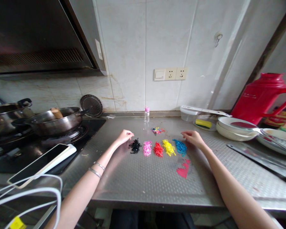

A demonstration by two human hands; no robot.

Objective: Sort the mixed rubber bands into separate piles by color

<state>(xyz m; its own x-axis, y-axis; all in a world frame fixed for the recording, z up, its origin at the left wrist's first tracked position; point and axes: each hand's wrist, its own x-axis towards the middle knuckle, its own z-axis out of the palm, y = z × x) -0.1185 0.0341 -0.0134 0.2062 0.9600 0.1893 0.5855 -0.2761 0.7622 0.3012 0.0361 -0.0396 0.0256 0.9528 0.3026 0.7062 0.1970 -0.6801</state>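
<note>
Five small piles of tiny elastic bands lie in a row on the steel counter point(138, 178): black point(134, 146), pink point(147, 148), red point(158, 149), yellow point(168, 148) and blue point(180, 147). A small mixed-colour heap point(157, 130) lies behind them. My left hand point(124, 136) rests just left of the black pile, fingers curled together with nothing visible in them. My right hand point(193, 138) rests just right of the blue pile, fingers loosely bent and apart, holding nothing that I can see.
A small clear bottle with a pink cap point(146, 114) stands behind the mixed heap. A pink mark point(184, 169) is on the counter. Left: stove with pans point(54, 122), phone point(40, 163) with white cables. Right: red thermos point(262, 97), bowls point(235, 128), sponge point(203, 123).
</note>
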